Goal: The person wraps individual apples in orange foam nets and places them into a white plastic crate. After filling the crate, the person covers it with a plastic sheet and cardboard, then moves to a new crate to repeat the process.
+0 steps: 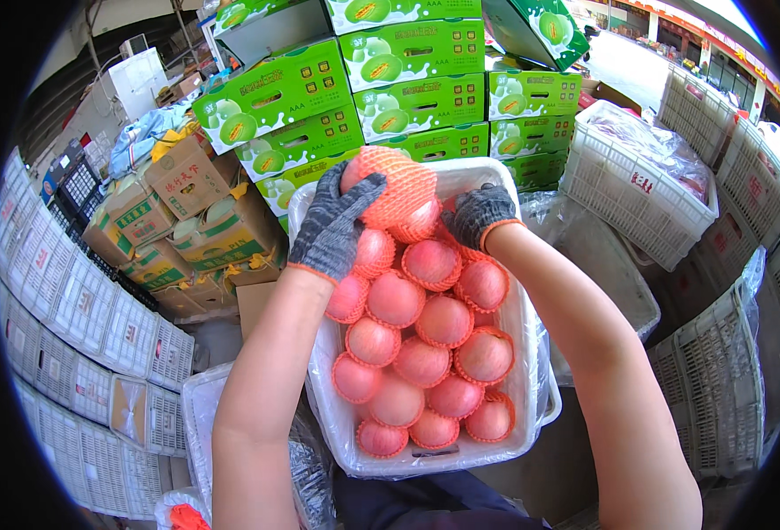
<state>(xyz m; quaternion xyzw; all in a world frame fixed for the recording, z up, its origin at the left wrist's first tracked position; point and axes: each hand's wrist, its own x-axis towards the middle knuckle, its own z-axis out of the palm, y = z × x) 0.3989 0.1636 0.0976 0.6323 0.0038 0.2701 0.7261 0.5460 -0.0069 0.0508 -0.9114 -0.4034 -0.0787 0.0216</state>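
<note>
My left hand (337,222), in a grey knit work glove, holds an apple in a pink foam net sleeve (396,189) above the far left part of a white plastic crate (519,397). Curled fingers of my right hand (481,213), gloved alike, reach into the crate's far right corner among the fruit. What those fingers grip is hidden. Rows of pink-red apples (396,299), most in foam net sleeves, fill the middle and near part of the crate. Clear plastic film lines its rim.
Green printed melon cartons (419,53) are stacked beyond the crate. Brown cartons (194,175) stand to the left, near stacked white crates (91,318). At right, another white crate (635,185) holds plastic-covered contents, with more crates (714,377) beside it.
</note>
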